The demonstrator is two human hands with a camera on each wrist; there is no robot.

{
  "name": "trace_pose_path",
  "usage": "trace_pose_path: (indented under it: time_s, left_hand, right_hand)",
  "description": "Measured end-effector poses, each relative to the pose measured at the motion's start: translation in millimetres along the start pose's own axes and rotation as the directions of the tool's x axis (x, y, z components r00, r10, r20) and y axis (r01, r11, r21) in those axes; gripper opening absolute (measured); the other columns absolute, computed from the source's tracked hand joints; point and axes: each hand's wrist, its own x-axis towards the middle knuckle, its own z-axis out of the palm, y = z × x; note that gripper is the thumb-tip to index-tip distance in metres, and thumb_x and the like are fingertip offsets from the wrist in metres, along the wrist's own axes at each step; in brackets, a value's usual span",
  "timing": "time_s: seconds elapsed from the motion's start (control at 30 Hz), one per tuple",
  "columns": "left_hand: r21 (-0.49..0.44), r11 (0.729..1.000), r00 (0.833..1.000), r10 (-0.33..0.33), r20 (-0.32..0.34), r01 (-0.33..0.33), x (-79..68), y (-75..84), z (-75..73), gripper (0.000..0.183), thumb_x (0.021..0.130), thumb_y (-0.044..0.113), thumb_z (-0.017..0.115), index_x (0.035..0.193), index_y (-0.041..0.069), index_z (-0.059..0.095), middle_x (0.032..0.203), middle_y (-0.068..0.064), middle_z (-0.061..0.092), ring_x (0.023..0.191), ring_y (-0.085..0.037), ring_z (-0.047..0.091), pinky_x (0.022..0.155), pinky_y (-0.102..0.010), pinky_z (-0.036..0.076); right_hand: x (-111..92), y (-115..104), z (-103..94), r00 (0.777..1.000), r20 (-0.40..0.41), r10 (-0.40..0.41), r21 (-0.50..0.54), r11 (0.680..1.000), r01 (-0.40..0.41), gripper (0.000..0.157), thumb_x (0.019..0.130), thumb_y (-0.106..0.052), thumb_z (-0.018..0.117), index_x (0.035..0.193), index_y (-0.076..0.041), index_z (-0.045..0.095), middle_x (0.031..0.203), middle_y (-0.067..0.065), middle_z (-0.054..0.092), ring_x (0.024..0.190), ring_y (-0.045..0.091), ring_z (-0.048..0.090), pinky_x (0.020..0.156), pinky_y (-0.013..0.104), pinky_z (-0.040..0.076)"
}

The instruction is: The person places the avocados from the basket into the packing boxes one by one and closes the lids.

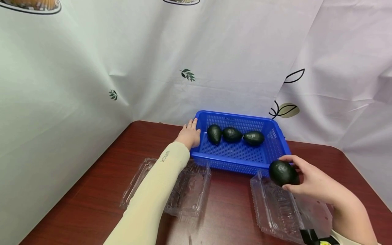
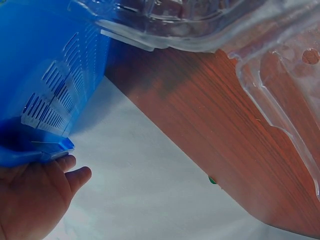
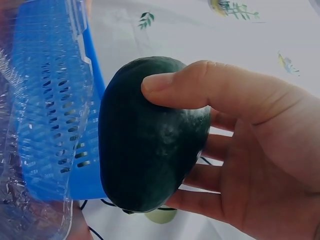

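Note:
A dark green avocado (image 3: 145, 145) is gripped in my right hand (image 1: 312, 177), the thumb across one side and the fingers behind it. In the head view it is over the right clear plastic clamshell (image 1: 278, 207), near the front right corner of a blue basket (image 1: 232, 160). My left hand (image 1: 189, 135) rests at the basket's left rim, its fingers stretched out along the edge. Inside the basket lie an upright-pointing avocado (image 1: 214, 134), a middle avocado (image 1: 231, 134) and a right avocado (image 1: 254, 138), in a row.
A second clear clamshell (image 1: 191, 190) stands open on the red-brown table (image 1: 92, 183), partly hidden under my left sleeve (image 1: 153, 194). A white printed cloth (image 1: 147, 51) hangs behind the table and along its left side.

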Motion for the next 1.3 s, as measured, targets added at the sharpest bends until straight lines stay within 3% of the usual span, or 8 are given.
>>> trace_pose_path:
  time_s: [0.73, 1.3]
  left_hand:
    - [-0.008, 1.0, 1.0, 0.002, -0.011, -0.002, 0.9, -0.6, 1.6, 0.05, 0.101, 0.023, 0.035, 0.148, 0.015, 0.024, 0.154, -0.011, -0.011, 0.14, -0.029, -0.008, 0.112, -0.042, 0.006]
    - [-0.006, 1.0, 1.0, 0.008, -0.023, -0.009, 1.0, -1.3, 2.5, 0.049, 0.101, 0.026, 0.033, 0.148, 0.014, 0.024, 0.154, -0.012, -0.01, 0.14, -0.03, -0.007, 0.112, -0.043, 0.007]
  right_hand:
    - [-2.5, -6.4, 1.8, 0.998, -0.002, -0.063, -0.16, 0.985, 0.062, 0.067, 0.064, -0.016, 0.085, 0.12, -0.01, 0.047, 0.092, 0.003, 0.055, 0.076, 0.003, 0.051, 0.058, 0.023, 0.046]
    - [5.8, -10.7, -2.0, 0.996, 0.088, -0.006, -0.221, 0.975, 0.026, 0.064, 0.066, -0.024, 0.083, 0.119, -0.011, 0.048, 0.098, 0.001, 0.056, 0.08, 0.01, 0.053, 0.063, 0.025, 0.047]
